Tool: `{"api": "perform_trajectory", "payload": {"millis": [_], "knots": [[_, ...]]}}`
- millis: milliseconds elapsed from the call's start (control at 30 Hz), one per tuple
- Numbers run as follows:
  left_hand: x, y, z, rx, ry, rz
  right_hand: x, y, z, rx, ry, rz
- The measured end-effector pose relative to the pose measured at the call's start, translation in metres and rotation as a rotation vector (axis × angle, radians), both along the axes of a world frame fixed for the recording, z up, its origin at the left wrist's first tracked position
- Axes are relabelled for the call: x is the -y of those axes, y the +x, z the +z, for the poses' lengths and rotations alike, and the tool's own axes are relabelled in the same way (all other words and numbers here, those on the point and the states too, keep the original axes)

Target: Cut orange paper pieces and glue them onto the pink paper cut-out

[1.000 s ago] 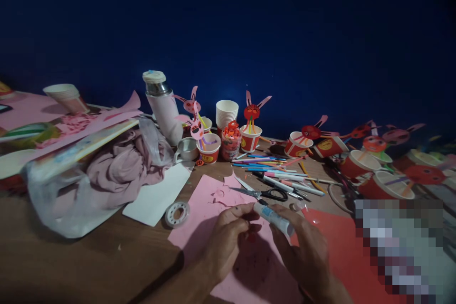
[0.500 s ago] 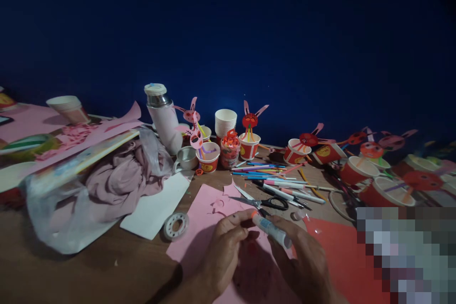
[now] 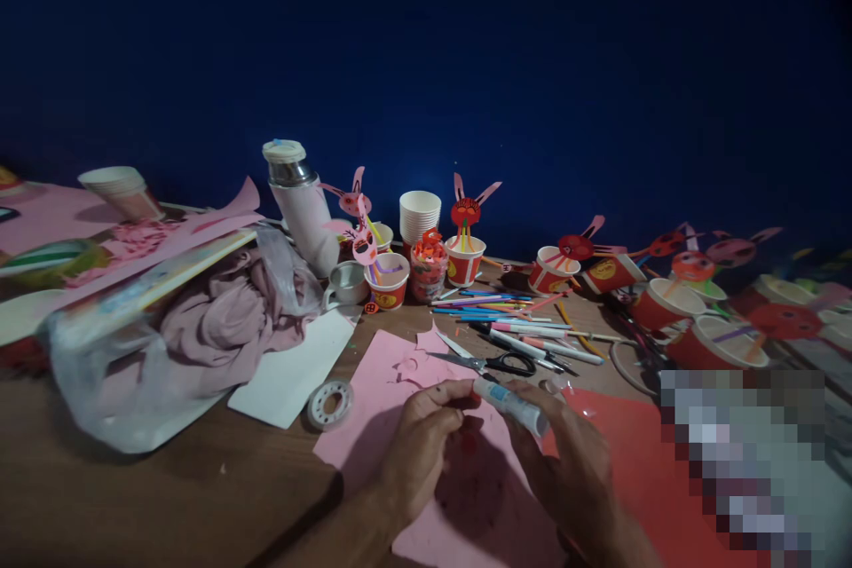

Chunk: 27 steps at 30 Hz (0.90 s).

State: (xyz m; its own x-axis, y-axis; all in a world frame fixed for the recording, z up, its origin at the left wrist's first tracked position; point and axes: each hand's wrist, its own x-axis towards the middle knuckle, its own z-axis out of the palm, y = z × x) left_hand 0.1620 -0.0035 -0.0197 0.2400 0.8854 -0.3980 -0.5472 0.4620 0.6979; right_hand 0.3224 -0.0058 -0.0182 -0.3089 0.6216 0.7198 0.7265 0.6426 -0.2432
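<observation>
Very little changed over the last second. The view dipped, then came back up; the hands keep almost the same pose. Orange tip seen on the white tube [image 3: 511, 406] half a second ago doesn't show now. Work in hand looks to be at the same stage, my read.

Right hand [image 3: 578, 453] grips the tube, lower centre-right of the frame, tilted, one end by the left index fingertip. Left hand [image 3: 419, 453], lower centre, has thumb and index drawn close; can't tell if anything is pinched there.

Brown wooden desk [image 3: 166, 519]. Pink paper [image 3: 381, 377] lies under the hands, red sheet [image 3: 656, 484] lower right. Scissors [image 3: 511, 362] just above the hands, markers [image 3: 552, 343] beyond them; tape roll [image 3: 318, 409] left of the pink paper. Plastic bag [image 3: 120, 395] at left, thermos [image 3: 303, 217] upper left of centre. Cup stack [image 3: 420, 215] mid-frame, paper cup [image 3: 465, 267] with a red long-eared figure beside it; more cups at right, blurry. Dark blue wall [image 3: 426, 44] fills the top; light is dim.
</observation>
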Motion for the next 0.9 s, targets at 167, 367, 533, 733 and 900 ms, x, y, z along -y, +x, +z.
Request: {"api": "perform_trajectory", "payload": {"millis": [167,367,533,733,900], "knots": [[0.000,-0.001,-0.003,0.041,0.006,0.043,0.001,0.000,-0.004,0.014,-0.008,-0.003],[-0.001,0.000,0.002,0.040,-0.001,0.064,0.004,-0.002,-0.006,0.039,-0.033,-0.027],[0.000,0.001,0.003,0.006,0.000,0.001,0.004,-0.003,-0.006,0.009,-0.035,-0.025],[0.002,0.003,0.000,0.002,0.026,-0.049,0.003,-0.001,-0.001,-0.042,-0.058,-0.026],[0.002,0.003,0.001,0.059,-0.023,-0.020,0.003,-0.002,0.009,-0.237,-0.138,-0.044]]}}
